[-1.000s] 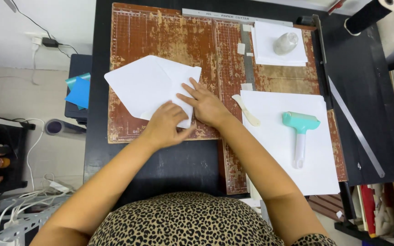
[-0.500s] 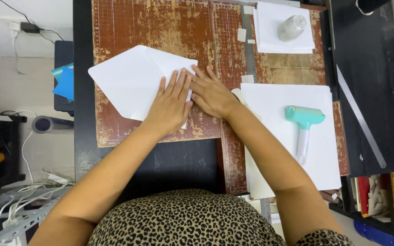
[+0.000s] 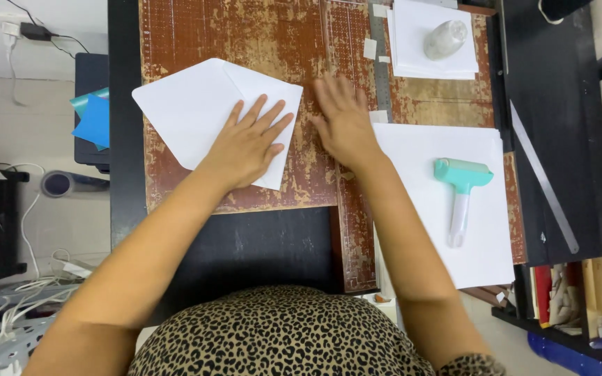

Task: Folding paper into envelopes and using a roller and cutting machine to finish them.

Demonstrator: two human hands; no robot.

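Pressing flat with fingers spread, the left hand (image 3: 249, 146) lies on the right half of a folded white paper sheet (image 3: 196, 115) resting on the worn brown cutting mat (image 3: 259, 35). Just right of that sheet, the right hand (image 3: 343, 122) is open and empty, palm down on the mat, blurred. Further right of the sheet lies a white paper stack (image 3: 447, 209) bearing a teal roller (image 3: 460, 191), and above it another paper pile (image 3: 412, 49) under a clear glass weight (image 3: 446, 38).
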